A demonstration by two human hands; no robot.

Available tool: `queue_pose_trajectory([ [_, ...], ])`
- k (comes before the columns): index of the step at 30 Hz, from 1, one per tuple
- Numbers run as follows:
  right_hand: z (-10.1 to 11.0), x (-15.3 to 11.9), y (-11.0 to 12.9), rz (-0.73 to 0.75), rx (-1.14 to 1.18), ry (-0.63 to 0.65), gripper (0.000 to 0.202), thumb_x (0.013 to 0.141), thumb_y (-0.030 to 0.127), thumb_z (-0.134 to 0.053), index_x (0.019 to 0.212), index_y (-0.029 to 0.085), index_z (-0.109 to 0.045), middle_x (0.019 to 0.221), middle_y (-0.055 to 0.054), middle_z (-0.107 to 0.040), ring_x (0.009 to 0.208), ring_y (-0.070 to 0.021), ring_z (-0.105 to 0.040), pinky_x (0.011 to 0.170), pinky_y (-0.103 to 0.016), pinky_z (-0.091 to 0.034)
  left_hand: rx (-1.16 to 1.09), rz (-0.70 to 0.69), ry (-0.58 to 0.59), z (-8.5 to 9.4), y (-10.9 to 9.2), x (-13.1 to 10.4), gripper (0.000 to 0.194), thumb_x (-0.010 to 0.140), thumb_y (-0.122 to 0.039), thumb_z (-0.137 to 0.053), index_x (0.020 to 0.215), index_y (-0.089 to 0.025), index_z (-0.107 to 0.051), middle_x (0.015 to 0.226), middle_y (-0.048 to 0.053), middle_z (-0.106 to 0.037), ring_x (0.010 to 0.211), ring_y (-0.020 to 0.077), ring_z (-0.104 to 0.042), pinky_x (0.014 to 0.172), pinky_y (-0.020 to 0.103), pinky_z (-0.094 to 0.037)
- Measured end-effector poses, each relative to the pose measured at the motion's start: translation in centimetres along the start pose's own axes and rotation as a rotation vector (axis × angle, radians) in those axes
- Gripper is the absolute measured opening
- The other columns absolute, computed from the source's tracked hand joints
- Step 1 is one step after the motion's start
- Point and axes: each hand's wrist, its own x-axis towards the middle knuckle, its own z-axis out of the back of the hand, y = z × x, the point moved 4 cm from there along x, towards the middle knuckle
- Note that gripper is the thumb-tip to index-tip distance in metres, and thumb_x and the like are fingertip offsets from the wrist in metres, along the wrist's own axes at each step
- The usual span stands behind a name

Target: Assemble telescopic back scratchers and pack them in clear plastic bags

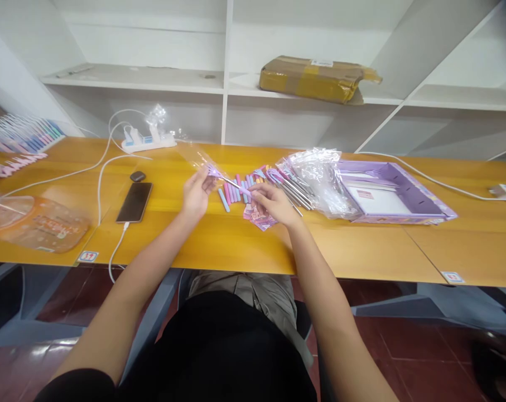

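A slim silver stick with purple ends, pen-like (229,181), stretches between my two hands above the table. My left hand (196,192) pinches its purple top end, and a clear plastic sleeve (196,156) reaches up and left from those fingers. The fingers of my right hand (273,202) close on the purple lower end. Beneath the stick lies a row of pink, purple and blue tubes (231,194). Several silver rods with coloured tops (297,192) lie just beyond my right hand. Small printed pink cards (263,222) lie partly under that hand.
Clear plastic bags (319,178) lie against an open purple box (403,215) on the right. At left are a phone (134,202) on a cable, an earbud case (138,176), a power strip (148,143), an orange bottle (35,223) and racked pens (24,134). A taped carton (311,78) sits on the shelf.
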Motion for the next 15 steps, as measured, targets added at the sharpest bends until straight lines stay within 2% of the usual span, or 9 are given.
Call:
queue_pose_trajectory([
  [3,0.1,0.0,0.4,0.03,0.117,0.034,0.049,0.094,0.064,-0.087,0.114,0.022,-0.072,0.085,0.001,-0.076,0.053,-0.0088,-0.055,0.047,-0.025,-0.042,-0.065,0.004,-0.095,0.6,-1.0,0.9,0.015,0.095,-0.026,-0.092,0.093,-0.018,-0.079,0.087,0.002,-0.083,0.079,0.0106,-0.078,0.081,0.022,-0.061],
  [7,-0.3,-0.5,0.9,0.059,0.272,0.155,0.055,0.09,0.058,-0.094,0.13,0.024,-0.075,0.1,-0.003,-0.081,0.064,-0.0107,-0.062,0.058,-0.027,-0.054,-0.129,0.062,-0.165,0.9,-1.1,1.1,0.015,0.099,-0.026,-0.088,0.092,-0.018,-0.077,0.087,0.002,-0.083,0.081,0.0104,-0.079,0.086,0.021,-0.062],
  [11,-0.4,-1.0,1.3,0.092,0.378,0.252,0.063,0.088,0.054,-0.097,0.139,0.026,-0.074,0.113,-0.006,-0.082,0.07,-0.0117,-0.065,0.065,-0.03,-0.06,-0.154,0.114,-0.16,0.8,-1.0,1.0,0.014,0.101,-0.029,-0.086,0.096,-0.019,-0.077,0.09,0.002,-0.083,0.083,0.0108,-0.079,0.084,0.02,-0.062],
  [15,-0.6,-1.2,1.3,0.047,0.355,0.342,0.067,0.078,0.049,-0.105,0.132,0.025,-0.073,0.107,-0.005,-0.082,0.078,-0.0141,-0.072,0.069,-0.028,-0.061,-0.157,0.136,-0.126,0.6,-1.0,0.9,0.015,0.102,-0.031,-0.085,0.097,-0.019,-0.077,0.089,0.001,-0.083,0.079,0.0101,-0.078,0.079,0.02,-0.062],
])
